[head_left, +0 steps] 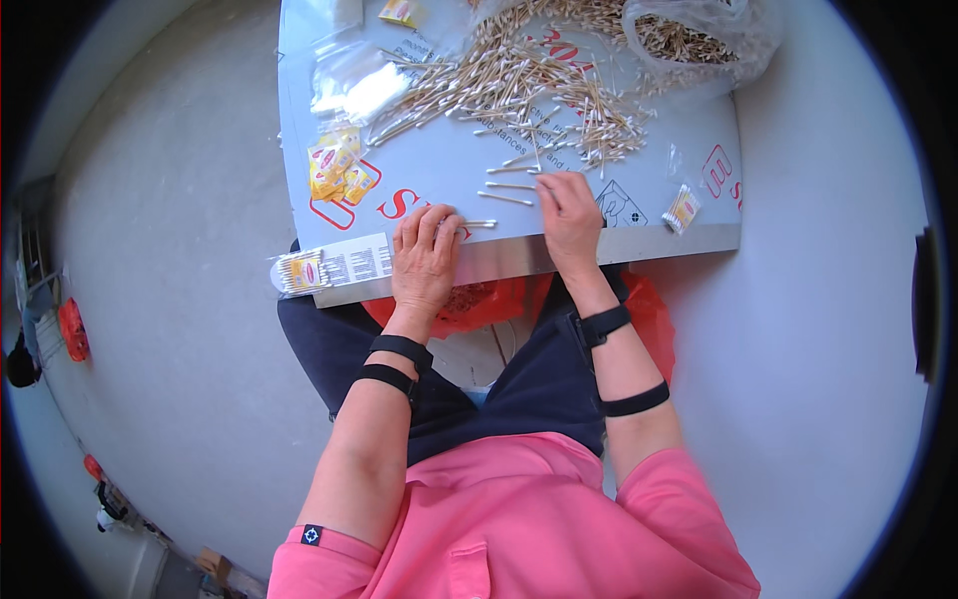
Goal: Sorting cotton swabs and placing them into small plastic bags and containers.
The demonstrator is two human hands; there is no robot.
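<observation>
My left hand [426, 258] rests near the table's front edge, its fingers curled over a few cotton swabs [481, 224] whose white tips stick out to the right. My right hand [572, 222] is closed in a pinch a little farther right, against the end of a swab; its fingertips are partly hidden. Just left of it, two loose cotton swabs [507, 199] lie apart on the film-covered table [419, 170]. Beyond both hands spreads a large heap of cotton swabs [499, 85] with wooden sticks.
A clear plastic bag [753, 40] of swabs stands at the far right. Yellow cards [334, 172] and clear pouches [359, 85] lie at the left. A filled pack [297, 272] sits at the near left corner, another small pack [682, 210] at the right. Red bags [654, 319] hang below the table.
</observation>
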